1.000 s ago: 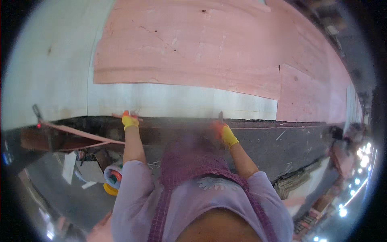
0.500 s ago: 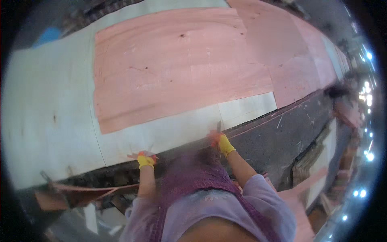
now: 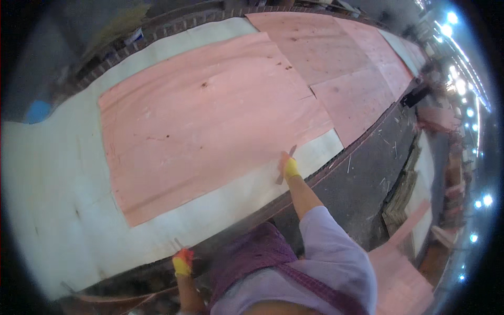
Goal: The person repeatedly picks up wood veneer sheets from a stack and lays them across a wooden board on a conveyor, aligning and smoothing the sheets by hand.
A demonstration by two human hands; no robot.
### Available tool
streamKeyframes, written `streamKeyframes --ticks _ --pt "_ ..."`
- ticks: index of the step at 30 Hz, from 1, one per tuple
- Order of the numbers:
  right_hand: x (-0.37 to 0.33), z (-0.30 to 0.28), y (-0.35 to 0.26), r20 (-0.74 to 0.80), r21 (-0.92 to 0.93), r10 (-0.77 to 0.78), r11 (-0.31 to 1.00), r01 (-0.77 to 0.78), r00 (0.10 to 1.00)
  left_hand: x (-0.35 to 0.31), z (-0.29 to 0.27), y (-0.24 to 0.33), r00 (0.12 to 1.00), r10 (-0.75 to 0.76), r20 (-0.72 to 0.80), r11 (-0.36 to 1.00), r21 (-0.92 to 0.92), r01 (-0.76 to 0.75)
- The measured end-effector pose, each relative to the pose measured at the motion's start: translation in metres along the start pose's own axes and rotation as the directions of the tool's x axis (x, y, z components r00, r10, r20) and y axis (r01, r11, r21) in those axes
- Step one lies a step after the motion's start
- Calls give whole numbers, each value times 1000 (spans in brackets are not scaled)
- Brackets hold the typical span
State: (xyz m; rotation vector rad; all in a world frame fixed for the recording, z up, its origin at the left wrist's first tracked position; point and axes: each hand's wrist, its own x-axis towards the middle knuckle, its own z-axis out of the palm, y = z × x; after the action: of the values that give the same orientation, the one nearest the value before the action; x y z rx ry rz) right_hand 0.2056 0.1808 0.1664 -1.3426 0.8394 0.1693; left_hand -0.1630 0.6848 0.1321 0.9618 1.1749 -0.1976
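A large pink veneer sheet [image 3: 210, 113] lies over pale whitish veneer [image 3: 58, 184] on a long stack. My right hand [image 3: 287, 167], in a yellow glove with orange-red fingers, reaches over the pale strip beside the pink sheet's near edge. It is closed around a narrow flat knife-like tool [image 3: 279, 178], which sticks out at both ends of the grip. Down at the stack's near edge is my left hand [image 3: 182, 261], gloved alike, with fingers curled around a thin greyish strip-like tool [image 3: 178, 242]. Its exact kind is too small to tell.
More pink sheets [image 3: 357, 100] cover the stack's far right part. A dark board surface [image 3: 362, 178] with scattered slivers runs along the near right side. Layered veneer pieces [image 3: 401, 202] and pink offcuts [image 3: 401, 278] lie at the lower right. A blue object [image 3: 38, 112] is at far left.
My right hand has moved forward from the stack's edge, toward the pink sheet. My left hand sits lower in view, still by the near edge. The view has turned and shifted.
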Motion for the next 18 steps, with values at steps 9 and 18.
streamKeyframes --ticks 9,18 --pt "18 31 -37 -57 212 9 977 3 998 64 143 131 998 -16 -63 694 -719 -34" --pt "-23 78 -121 -203 163 -371 900 405 906 87 168 135 986 -6 -164 963 -268 -39"
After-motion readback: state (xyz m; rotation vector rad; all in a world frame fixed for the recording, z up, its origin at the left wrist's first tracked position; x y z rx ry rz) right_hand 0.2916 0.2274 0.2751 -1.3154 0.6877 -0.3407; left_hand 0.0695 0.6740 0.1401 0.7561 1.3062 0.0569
